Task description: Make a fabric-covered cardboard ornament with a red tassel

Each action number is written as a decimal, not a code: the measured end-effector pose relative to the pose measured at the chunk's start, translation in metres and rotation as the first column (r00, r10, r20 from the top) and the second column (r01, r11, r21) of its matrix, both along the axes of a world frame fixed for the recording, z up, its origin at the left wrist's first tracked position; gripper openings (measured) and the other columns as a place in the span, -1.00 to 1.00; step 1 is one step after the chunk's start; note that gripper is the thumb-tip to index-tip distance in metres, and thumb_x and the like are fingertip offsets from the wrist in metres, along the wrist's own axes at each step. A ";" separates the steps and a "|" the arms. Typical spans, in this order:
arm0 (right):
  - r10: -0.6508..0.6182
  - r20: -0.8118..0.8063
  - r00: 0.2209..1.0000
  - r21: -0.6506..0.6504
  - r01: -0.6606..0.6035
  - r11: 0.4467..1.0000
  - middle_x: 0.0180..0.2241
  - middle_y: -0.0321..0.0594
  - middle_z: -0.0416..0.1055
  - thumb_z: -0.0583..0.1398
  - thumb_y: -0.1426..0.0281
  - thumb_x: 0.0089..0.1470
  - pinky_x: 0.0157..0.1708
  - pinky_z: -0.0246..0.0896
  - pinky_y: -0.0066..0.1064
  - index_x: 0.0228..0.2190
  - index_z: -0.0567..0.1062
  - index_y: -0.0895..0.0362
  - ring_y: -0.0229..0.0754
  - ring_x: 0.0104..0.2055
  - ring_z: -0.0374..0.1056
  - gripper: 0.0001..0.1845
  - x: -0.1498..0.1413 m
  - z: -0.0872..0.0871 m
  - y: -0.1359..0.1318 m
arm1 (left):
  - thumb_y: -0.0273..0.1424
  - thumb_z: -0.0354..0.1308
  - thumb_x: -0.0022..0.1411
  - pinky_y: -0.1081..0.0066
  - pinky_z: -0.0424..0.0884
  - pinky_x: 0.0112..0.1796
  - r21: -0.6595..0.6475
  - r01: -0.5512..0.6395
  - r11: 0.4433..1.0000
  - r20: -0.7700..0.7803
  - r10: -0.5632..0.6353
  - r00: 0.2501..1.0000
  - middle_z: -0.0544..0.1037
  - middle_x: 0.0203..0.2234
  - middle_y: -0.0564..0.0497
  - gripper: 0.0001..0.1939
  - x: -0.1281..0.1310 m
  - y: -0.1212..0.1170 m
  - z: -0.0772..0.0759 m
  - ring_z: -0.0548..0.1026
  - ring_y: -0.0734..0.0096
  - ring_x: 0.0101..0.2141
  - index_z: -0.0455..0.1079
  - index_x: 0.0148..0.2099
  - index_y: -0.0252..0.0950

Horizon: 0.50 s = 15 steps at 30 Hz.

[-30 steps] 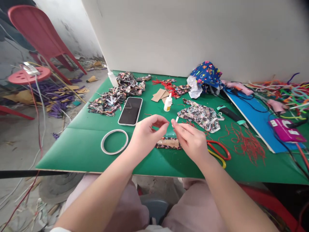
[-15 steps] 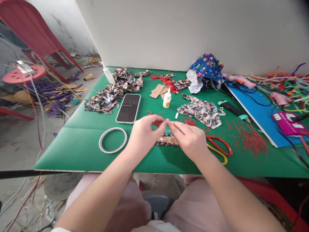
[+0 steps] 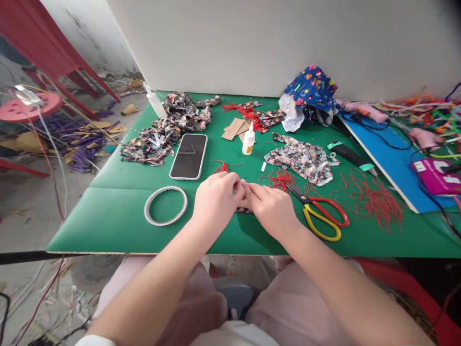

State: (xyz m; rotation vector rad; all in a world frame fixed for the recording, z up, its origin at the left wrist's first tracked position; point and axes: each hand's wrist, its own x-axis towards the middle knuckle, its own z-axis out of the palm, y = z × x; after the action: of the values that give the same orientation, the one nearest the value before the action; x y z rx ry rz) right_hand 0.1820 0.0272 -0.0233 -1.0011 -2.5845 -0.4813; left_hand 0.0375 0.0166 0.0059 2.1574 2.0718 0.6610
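My left hand [image 3: 218,202] and my right hand [image 3: 271,209] meet above the front middle of the green table. Fingertips of both are pinched together and touch or nearly touch; whatever they pinch is hidden. Just under them lies a floral fabric strip with a brown piece on it [image 3: 244,210], mostly covered by the hands. Beyond my left hand rests a red thread tassel [image 3: 222,168]. Scissors [image 3: 322,214] with one red and one yellow handle lie right of my right hand, partly open, their blades near loose red threads [image 3: 279,179].
Around the hands on the green table [image 3: 108,211] are a tape roll [image 3: 147,213], a phone [image 3: 189,157], a small glue bottle [image 3: 248,142], brown card pieces [image 3: 233,129], floral fabric [image 3: 300,161] and a cutter [image 3: 351,156]. A blue board [image 3: 382,166] lies at right.
Both hands have drawn slightly closer together over the strip and cover more of it. My right hand has shifted left, uncovering the scissors' pivot and blades. The view has tilted a little.
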 end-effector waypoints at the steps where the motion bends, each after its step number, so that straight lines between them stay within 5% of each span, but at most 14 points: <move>1: -0.006 -0.004 1.000 -0.001 0.006 1.000 -0.28 -0.18 0.47 -0.02 0.48 0.17 -0.52 0.02 -0.41 -0.03 0.35 0.26 -0.32 -0.44 0.30 -0.65 0.000 0.000 0.000 | -0.38 0.00 0.12 0.46 0.16 -0.48 0.004 0.002 1.000 0.008 -0.002 1.000 0.44 -0.56 0.07 -0.81 0.000 0.000 0.000 0.34 0.46 -0.53 0.35 -0.50 -0.27; 15: -0.048 -0.061 0.997 0.063 0.052 0.997 -0.17 -0.22 0.46 0.04 0.48 0.13 -0.52 0.08 -0.45 0.01 0.33 0.20 -0.36 -0.44 0.32 -0.61 0.007 0.001 0.005 | -0.41 0.01 0.11 0.49 0.24 -0.40 0.057 0.039 0.998 0.161 -0.048 0.986 0.49 -0.51 0.08 -0.86 -0.005 0.000 0.001 0.40 0.48 -0.46 0.40 -0.40 -0.26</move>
State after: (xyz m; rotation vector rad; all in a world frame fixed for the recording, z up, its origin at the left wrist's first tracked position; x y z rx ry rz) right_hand 0.1886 0.0321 -0.0223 -1.0440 -2.4808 -0.5359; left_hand 0.0326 0.0164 0.0071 2.0911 1.9405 0.8657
